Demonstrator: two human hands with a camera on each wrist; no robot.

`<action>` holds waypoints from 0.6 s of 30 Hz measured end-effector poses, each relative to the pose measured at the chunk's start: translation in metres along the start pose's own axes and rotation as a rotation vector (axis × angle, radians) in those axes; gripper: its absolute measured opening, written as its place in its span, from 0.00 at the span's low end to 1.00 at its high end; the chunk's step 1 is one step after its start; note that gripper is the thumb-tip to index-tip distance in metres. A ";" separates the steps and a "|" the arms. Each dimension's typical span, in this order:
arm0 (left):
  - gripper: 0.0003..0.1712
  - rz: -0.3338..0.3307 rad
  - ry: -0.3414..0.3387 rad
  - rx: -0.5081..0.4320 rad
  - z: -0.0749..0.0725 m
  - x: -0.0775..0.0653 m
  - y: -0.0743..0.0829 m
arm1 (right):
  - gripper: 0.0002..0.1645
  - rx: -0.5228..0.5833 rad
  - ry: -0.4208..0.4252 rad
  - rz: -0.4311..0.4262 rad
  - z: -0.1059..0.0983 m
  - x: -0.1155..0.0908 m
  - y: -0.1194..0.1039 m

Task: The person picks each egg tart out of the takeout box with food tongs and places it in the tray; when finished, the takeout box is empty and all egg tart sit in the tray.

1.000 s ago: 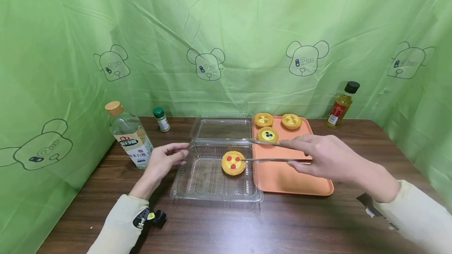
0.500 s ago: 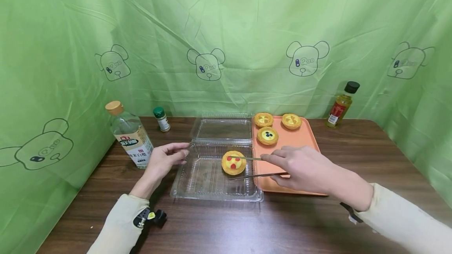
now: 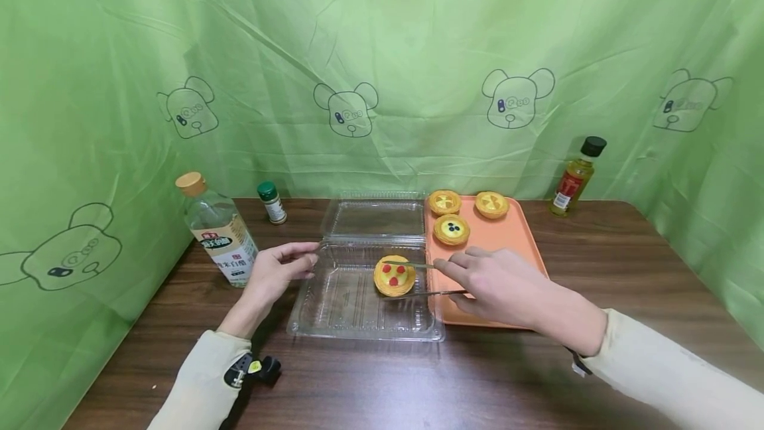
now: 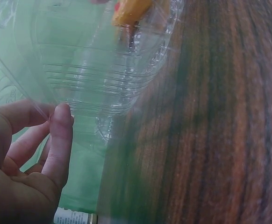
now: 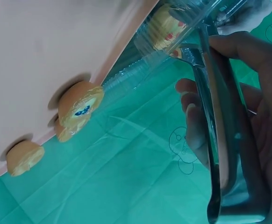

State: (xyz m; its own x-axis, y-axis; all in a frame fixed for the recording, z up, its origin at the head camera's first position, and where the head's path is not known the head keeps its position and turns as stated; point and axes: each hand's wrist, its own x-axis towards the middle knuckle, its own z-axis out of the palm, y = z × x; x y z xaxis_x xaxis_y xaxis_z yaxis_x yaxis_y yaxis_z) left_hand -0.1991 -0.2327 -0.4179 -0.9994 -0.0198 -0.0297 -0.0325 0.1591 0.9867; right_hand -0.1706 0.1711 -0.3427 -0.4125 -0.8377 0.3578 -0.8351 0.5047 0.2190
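Metal tongs (image 5: pixel 239 200) are gripped in my right hand (image 3: pixel 498 287), their two arms reaching left over the rim of a clear plastic container (image 3: pixel 343 334). Inside it lies an egg tart with red pieces on top (image 3: pixel 394 282). One tong arm crosses the tart's far part and the other runs along its near edge; whether they press on it I cannot tell. My left hand (image 3: pixel 280 274) pinches the container's left rim between thumb and fingers, as the left wrist view shows. The container's lid (image 3: pixel 377 217) lies folded back behind it.
Right of the container is an orange tray (image 3: pixel 507 244) with a blueberry-topped tart (image 3: pixel 451 229) and two yellow-topped tarts (image 3: pixel 492 204) near its back. A vinegar bottle (image 3: pixel 223 237) and green-capped shaker (image 3: pixel 272 204) stand left; an oil bottle (image 3: pixel 574 181) stands back right.
My right hand has moved left and nearer to me, bringing the tong arms from the tart's right and far side to either side of it. The left hand stays on the rim.
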 end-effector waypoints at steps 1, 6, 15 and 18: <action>0.20 0.002 0.000 -0.001 0.000 0.000 0.000 | 0.33 -0.005 -0.006 0.000 0.000 0.001 -0.001; 0.19 0.012 -0.002 0.002 0.000 -0.001 -0.001 | 0.34 -0.029 -0.022 0.004 0.004 0.003 -0.004; 0.20 0.005 0.000 0.002 0.000 0.000 -0.001 | 0.33 -0.064 -0.028 0.007 0.007 0.009 -0.008; 0.19 0.009 0.001 0.010 0.000 0.001 -0.001 | 0.33 -0.062 -0.037 0.008 0.007 0.010 -0.009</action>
State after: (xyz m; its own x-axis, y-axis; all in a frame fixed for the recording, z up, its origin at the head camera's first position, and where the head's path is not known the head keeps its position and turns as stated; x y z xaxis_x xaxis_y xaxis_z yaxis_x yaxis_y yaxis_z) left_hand -0.1996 -0.2327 -0.4188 -0.9996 -0.0191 -0.0205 -0.0235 0.1693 0.9853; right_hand -0.1703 0.1563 -0.3476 -0.4338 -0.8400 0.3259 -0.8076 0.5228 0.2727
